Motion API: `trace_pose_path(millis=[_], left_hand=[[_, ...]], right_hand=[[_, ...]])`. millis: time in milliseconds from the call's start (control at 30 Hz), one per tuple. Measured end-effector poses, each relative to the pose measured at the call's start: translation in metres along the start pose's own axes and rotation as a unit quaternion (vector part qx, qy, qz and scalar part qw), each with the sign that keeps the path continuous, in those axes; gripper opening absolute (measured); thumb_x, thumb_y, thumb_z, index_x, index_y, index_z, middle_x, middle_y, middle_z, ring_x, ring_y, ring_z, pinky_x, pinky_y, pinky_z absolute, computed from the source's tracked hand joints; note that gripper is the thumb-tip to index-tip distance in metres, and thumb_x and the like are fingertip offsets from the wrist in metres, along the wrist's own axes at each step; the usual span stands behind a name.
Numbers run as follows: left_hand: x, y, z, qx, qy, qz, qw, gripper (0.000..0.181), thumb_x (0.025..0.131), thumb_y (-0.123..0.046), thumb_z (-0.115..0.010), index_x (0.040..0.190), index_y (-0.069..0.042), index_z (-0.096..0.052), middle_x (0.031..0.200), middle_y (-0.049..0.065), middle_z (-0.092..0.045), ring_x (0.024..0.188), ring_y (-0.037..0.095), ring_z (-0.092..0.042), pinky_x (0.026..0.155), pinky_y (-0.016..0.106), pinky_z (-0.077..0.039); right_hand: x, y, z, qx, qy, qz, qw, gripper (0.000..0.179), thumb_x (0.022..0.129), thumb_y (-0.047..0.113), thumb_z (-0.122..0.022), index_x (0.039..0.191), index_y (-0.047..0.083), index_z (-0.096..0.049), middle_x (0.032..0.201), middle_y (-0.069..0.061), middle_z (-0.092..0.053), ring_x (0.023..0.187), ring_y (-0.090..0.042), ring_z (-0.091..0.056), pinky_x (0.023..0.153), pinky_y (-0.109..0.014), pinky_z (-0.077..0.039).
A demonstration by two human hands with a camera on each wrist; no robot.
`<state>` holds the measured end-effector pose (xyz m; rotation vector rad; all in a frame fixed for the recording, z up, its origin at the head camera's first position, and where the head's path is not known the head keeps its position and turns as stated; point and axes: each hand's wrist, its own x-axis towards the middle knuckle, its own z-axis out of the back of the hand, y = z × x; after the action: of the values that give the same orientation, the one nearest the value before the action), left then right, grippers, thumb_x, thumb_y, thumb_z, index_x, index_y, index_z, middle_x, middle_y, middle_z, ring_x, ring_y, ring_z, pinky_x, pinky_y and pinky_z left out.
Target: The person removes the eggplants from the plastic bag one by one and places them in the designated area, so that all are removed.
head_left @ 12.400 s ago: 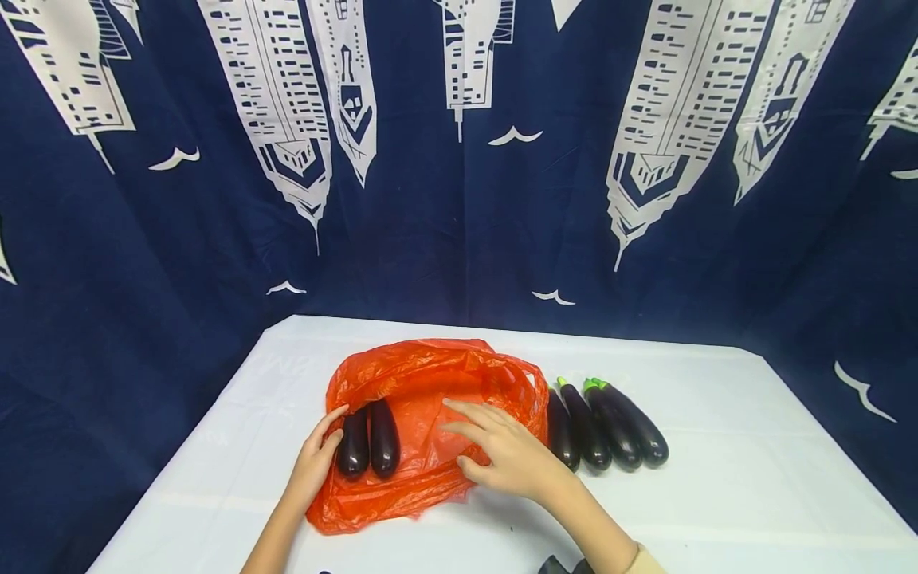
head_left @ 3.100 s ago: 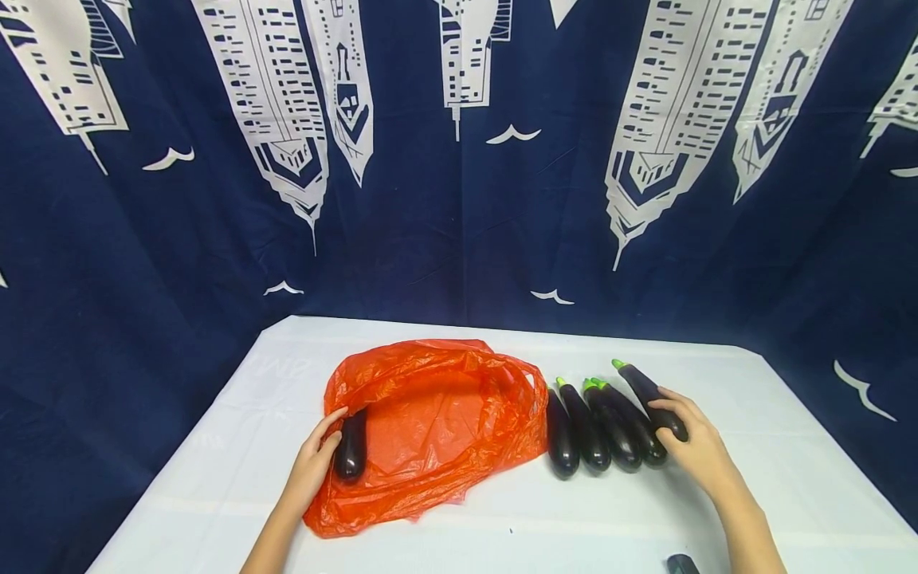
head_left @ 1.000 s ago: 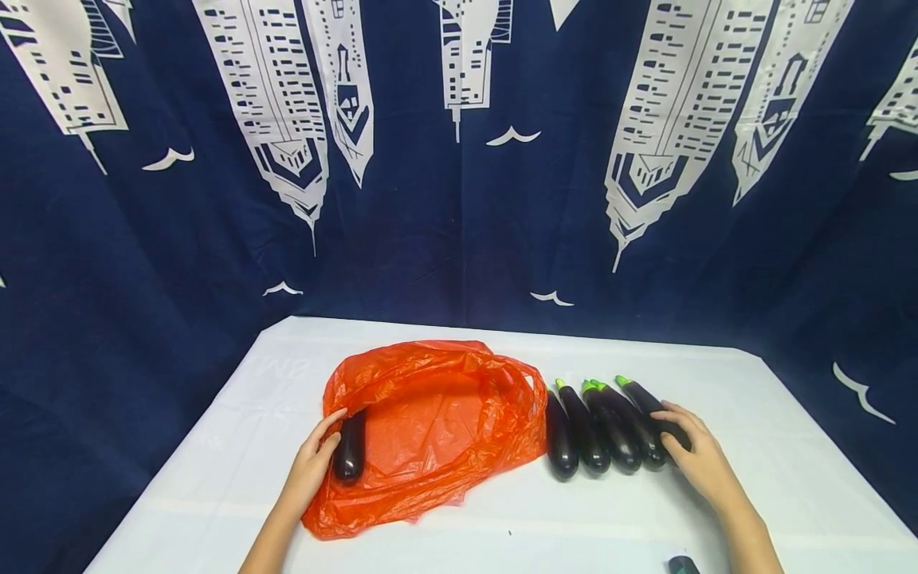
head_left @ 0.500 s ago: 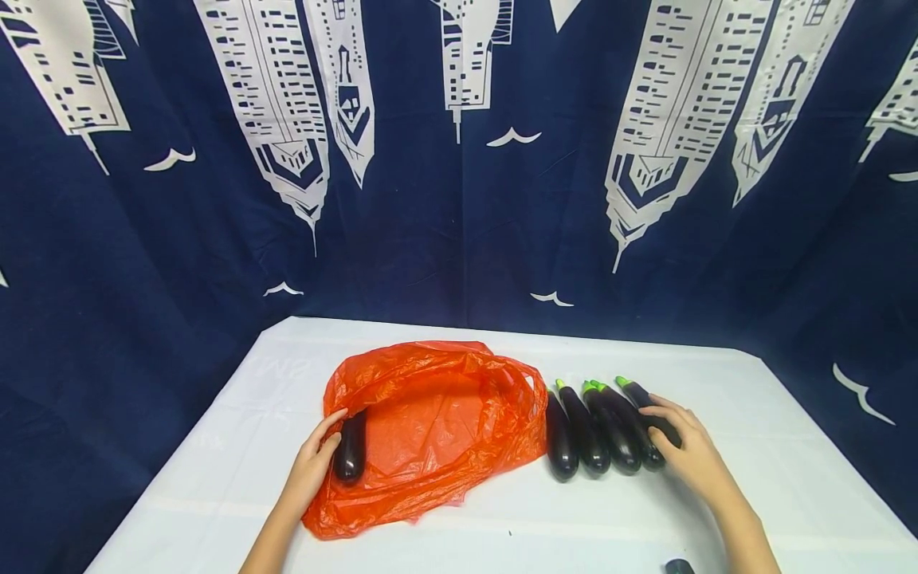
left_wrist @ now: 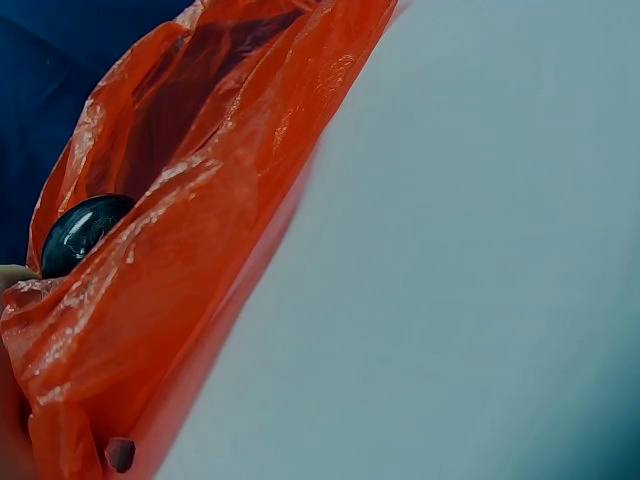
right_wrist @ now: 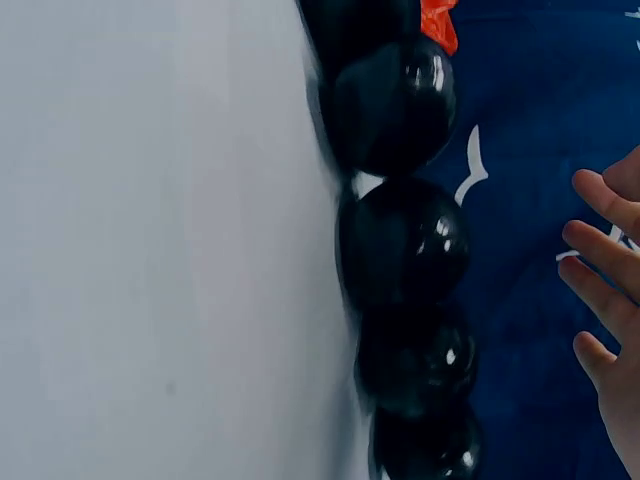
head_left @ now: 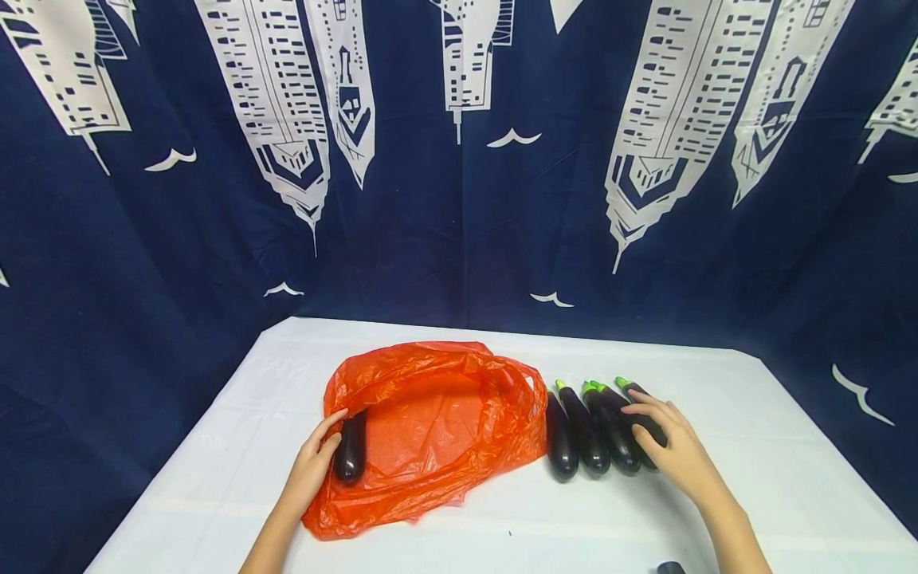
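A red plastic bag (head_left: 445,430) lies with its mouth spread on the white table. One dark eggplant (head_left: 351,454) rests inside its left part, its upper end covered by the bag; the left wrist view shows the eggplant's rounded end (left_wrist: 85,232). At the bag's left rim, my left hand (head_left: 311,462) pinches the plastic. Right of the bag, several eggplants (head_left: 590,434) lie side by side, green stems pointing away. My right hand (head_left: 674,446) hovers with loosely spread fingers over the rightmost eggplant (head_left: 633,389), partly hiding it. In the right wrist view, the right hand's fingers (right_wrist: 600,245) grip nothing.
The white table (head_left: 753,430) extends to the right of the row and in front of the bag. A navy curtain (head_left: 459,239) with white building prints hangs behind it. A small dark object (head_left: 671,568) is cut off at the bottom edge.
Of two eggplants in the bag earlier, one is left. My right hand held an eggplant at the row's right end, laid it down, let go and has drifted left. My left hand stayed put.
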<state>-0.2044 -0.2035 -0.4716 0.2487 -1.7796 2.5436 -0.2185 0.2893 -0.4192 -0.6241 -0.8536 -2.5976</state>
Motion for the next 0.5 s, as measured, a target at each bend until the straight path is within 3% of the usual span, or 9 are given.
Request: trace_pose_path(millis=[100,233,500], left_hand=[[-0.001,0.000,0.000,0.002,0.001,0.000,1.0000,0.040,0.097,-0.018,-0.039,0.136,-0.009,-0.040,0.144,0.019,-0.032,0.134,0.035,-0.025,0.108,0.056,-0.020],[-0.001,0.000,0.000,0.002,0.000,-0.001,1.0000,0.040,0.097,-0.018,-0.039,0.136,-0.010,-0.040,0.144,0.017,-0.033,0.134,0.033,-0.026,0.109,0.054,-0.021],[0.000,0.001,-0.001,0.001,-0.002,0.001,1.0000,0.039,0.097,-0.019,-0.039,0.135,-0.011,-0.041,0.144,0.015,-0.035,0.134,0.028,-0.028,0.109,0.049,-0.021]], right_hand=[[0.001,0.006,-0.001,-0.001,0.002,0.006,1.0000,0.022,0.087,0.011,-0.056,0.109,0.010,-0.059,0.130,-0.020,-0.050,0.120,-0.046,-0.037,0.115,-0.021,-0.004],[0.003,0.013,-0.002,-0.006,0.008,0.012,0.9999,0.021,0.087,0.012,-0.056,0.108,0.013,-0.059,0.130,-0.018,-0.050,0.120,-0.047,-0.037,0.115,-0.021,-0.005],[0.003,0.025,-0.005,-0.011,0.028,0.025,0.9992,0.021,0.086,0.014,-0.058,0.107,0.015,-0.060,0.132,-0.013,-0.049,0.125,-0.046,-0.033,0.115,-0.039,-0.012]])
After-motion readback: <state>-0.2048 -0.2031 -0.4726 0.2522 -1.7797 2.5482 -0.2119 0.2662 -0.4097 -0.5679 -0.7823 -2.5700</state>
